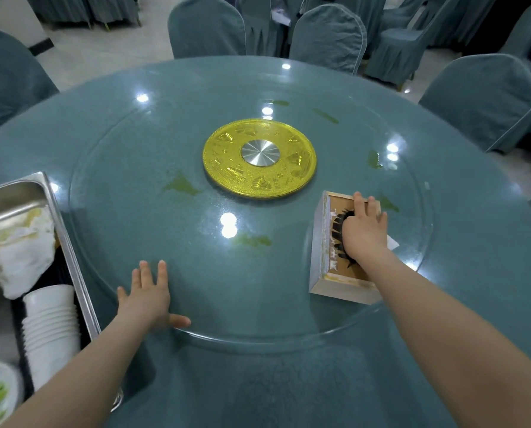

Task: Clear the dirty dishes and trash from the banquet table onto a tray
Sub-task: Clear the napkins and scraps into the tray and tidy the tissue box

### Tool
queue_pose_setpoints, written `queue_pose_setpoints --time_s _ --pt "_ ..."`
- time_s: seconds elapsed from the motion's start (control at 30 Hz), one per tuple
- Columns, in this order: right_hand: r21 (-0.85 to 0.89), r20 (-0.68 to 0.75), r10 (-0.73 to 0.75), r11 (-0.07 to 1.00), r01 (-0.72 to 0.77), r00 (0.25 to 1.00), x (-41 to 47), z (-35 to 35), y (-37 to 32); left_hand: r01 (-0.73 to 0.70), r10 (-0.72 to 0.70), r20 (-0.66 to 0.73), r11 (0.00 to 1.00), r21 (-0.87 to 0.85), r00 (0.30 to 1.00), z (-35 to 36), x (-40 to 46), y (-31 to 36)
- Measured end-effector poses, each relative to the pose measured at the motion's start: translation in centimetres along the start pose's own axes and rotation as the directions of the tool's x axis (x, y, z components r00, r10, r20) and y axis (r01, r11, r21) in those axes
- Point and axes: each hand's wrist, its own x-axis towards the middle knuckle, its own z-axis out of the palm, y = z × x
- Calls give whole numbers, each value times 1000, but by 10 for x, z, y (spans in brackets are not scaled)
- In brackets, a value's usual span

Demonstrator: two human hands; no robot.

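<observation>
Now the right hand (364, 233) is reaching into the tissue box (340, 248), fingers hidden in the slot, so grip unclear. Left hand (148, 296) is resting flat, fingers spread, on the glass turntable (258, 304). Best steadying the box while pulling. Tray (57, 211) at left is holding stacked cups (51, 332) and crumpled napkins (20, 251).

Left hand (148, 299): we lay it flat, palm down, fingers straight and spread toward 12 o'clock, thumb out toward 3 o'clock.
Left forearm: bare, running in from 7 o'clock.
Right hand (364, 231): palm down, fingers reaching toward 12 o'clock, thumb hidden.
Right forearm: bare, coming in from 5 o'clock.
</observation>
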Motion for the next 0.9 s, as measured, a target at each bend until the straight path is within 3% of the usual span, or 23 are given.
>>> queue_pose_setpoints --time_s 0.13,0.27,0.33,0.43,0.53,0.6,0.73,0.9 --pt "147 -9 6 989 -5 1000 -1 -1 3 0 0 5 1000 1 1000 2 0 -1" --pt "351 -183 28 935 38 983 -12 -5 9 -2 2 -5 1000 -3 1000 -2 0 -2" --pt "479 -285 70 874 79 956 -24 -5 13 -5 5 -11 1000 3 1000 -3 -1 -2" --pt "710 -274 260 704 12 926 -45 -11 15 -4 4 -24 1000 -4 1000 -3 -3 -2" --pt "747 -361 320 661 66 876 -62 -20 13 -7 6 -46 1000 -20 999 -2 -6 0" --pt "747 -417 269 645 159 868 -73 -31 4 -6 5 -58 1000 -17 998 -2 -10 4" --pt "633 -534 1 663 399 845 -94 -38 -28 -7 6 -84 1000 -7 996 3 -20 17" --pt "748 -263 -164 587 308 951 -105 -22 -62 -41 44 -170 999 22 984 7 -32 28"
